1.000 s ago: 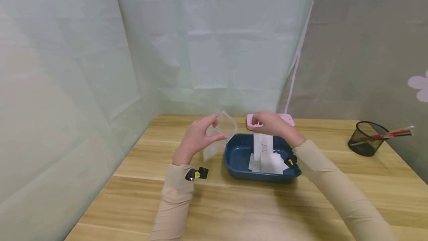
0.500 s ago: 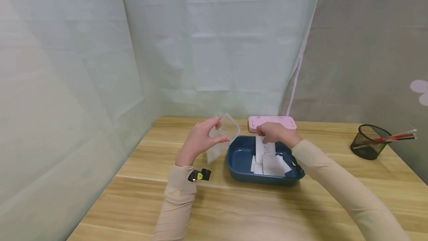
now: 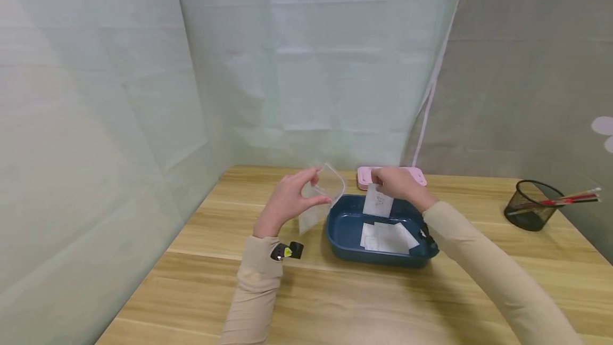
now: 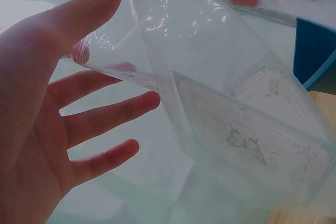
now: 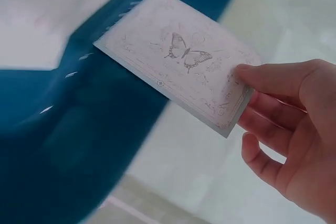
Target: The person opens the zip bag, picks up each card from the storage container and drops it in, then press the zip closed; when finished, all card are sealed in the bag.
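Note:
My left hand [image 3: 289,201] [image 4: 68,93] pinches the mouth of a clear plastic sleeve [image 3: 320,196] [image 4: 220,93] between thumb and forefinger, just left of a dark blue tray [image 3: 342,233]. A decorated card [image 4: 252,140] sits inside the sleeve. My right hand [image 3: 395,182] [image 5: 289,124] pinches a white card with a butterfly print [image 3: 377,201] [image 5: 178,61] by one end, above the tray's far side. Several white cards [image 3: 385,237] lie in the tray. The tray's blue wall [image 5: 63,129] shows under the held card.
A pink flat box [image 3: 416,177] lies behind the tray on the wooden table [image 3: 335,297]. A black mesh pen cup [image 3: 531,205] with red pencils stands at the right. Pale curtains close off the left and back.
My right hand has lifted the butterfly card up out of the tray. My left hand with the sleeve has stayed about where it was.

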